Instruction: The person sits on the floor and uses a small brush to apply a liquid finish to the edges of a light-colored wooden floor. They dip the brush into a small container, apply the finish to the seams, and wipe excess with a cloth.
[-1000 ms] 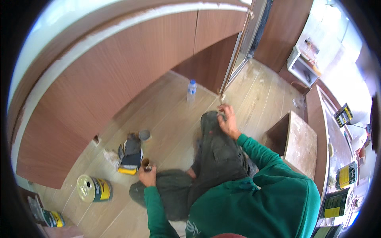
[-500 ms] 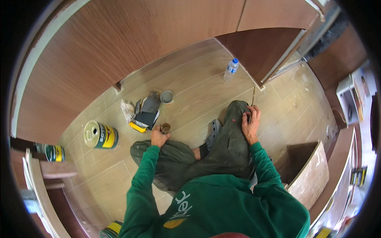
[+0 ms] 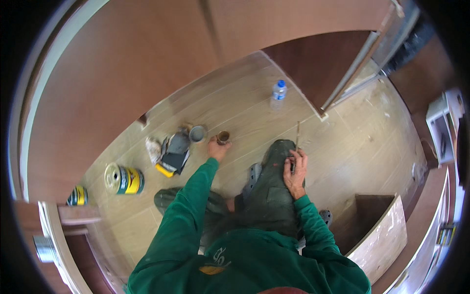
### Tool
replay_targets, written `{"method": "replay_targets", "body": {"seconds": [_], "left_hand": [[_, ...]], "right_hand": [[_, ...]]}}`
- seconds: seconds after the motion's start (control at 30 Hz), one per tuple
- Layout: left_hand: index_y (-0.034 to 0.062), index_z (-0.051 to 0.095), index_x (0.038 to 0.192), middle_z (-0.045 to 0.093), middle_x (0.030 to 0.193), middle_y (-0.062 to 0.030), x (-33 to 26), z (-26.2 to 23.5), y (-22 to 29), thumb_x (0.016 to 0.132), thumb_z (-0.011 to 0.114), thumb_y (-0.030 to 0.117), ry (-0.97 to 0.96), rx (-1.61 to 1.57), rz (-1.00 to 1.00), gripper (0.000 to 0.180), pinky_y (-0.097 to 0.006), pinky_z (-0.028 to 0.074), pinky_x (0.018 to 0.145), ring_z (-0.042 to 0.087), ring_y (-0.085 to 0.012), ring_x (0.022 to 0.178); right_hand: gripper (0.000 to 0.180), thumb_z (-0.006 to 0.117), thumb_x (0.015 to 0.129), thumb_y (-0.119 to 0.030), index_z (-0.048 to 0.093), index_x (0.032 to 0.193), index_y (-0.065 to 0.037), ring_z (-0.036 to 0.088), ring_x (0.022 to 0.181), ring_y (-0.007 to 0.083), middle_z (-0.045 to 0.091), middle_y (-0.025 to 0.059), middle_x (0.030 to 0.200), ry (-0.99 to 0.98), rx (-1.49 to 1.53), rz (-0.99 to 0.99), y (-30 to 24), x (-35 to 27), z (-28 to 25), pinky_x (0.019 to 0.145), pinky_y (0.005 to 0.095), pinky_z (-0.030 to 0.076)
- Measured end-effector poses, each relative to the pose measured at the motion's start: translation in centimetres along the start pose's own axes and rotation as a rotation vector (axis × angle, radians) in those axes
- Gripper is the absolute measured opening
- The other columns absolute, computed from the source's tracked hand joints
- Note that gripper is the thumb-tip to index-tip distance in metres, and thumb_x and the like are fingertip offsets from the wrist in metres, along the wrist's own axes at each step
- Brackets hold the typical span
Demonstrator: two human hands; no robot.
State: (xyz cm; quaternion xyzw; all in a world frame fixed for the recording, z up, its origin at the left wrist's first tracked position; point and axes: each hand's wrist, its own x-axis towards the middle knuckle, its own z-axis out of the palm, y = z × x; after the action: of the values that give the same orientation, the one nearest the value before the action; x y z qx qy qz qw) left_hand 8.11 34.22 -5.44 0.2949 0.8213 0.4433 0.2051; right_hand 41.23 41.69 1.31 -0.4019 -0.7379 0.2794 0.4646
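My left hand [image 3: 217, 149] is wrapped round a small cup [image 3: 223, 137] with brown contents, held out past my left knee. A grey round tin [image 3: 198, 134] sits just left of that cup. Over my right knee [image 3: 279, 152], my right hand [image 3: 295, 176] has its fingers bent round a thin stick [image 3: 298, 132] that points away from me. A dark part of it shows between the fingers; whether it is a brush I cannot tell.
Sanding sheets [image 3: 175, 156], a whitish rag [image 3: 153, 148] and yellow-labelled cans [image 3: 125, 179] lie to the left. A water bottle [image 3: 278, 93] stands ahead near a brown panel [image 3: 323, 63]. A large wood panel [image 3: 122, 63] fills the far side; an open wooden box [image 3: 377, 220] is at right.
My left arm has stretched forward and to the right, carrying the cup from beside my left knee to beside the grey tin. My right hand keeps the stick over the knee. The view has shifted slightly.
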Motion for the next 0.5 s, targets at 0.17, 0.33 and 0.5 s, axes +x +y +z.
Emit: {"method": "replay_targets", "body": {"seconds": [0.17, 0.33, 0.5], "left_hand": [[0.0013, 0.066, 0.109, 0.071, 0.112, -0.0188, 3.4, 2.3, -0.9, 0.066, 0.089, 0.032, -0.028, 0.158, 0.031, 0.058, -0.042, 0.054, 0.091, 0.069, -0.0343, 0.103], [-0.0003, 0.063, 0.115, 0.071, 0.11, -0.0166, 2.9, 2.5, -2.1, 0.068, 0.089, 0.029, -0.093, 0.126, 0.109, 0.061, -0.039, 0.054, 0.091, 0.068, -0.0274, 0.103], [-0.0042, 0.057, 0.125, 0.06, 0.131, -0.0205, 2.6, -0.8, 1.0, 0.069, 0.088, 0.023, -0.188, -0.021, -0.11, 0.07, -0.041, 0.05, 0.1, 0.06, -0.0295, 0.119]], "right_hand": [[0.036, 0.066, 0.086, 0.002, 0.062, 0.121, -0.007, 0.07, 0.081, 0.0266, 0.055, 0.0191, 0.128, 0.045, 0.022, 0.021, -0.9, 0.4, 0.1, 0.071, 0.0382, 0.058], [0.033, 0.066, 0.087, 0.003, 0.063, 0.119, -0.004, 0.07, 0.082, 0.0266, 0.055, 0.02, 0.127, 0.058, 0.022, 0.057, -0.6, 0.5, 0.0, 0.071, 0.0367, 0.058], [0.032, 0.065, 0.087, 0.008, 0.062, 0.118, 0.0, 0.07, 0.082, 0.0253, 0.053, 0.0206, 0.127, 0.087, -0.019, 0.046, 0.8, 0.3, -0.5, 0.073, 0.0335, 0.059]]}}
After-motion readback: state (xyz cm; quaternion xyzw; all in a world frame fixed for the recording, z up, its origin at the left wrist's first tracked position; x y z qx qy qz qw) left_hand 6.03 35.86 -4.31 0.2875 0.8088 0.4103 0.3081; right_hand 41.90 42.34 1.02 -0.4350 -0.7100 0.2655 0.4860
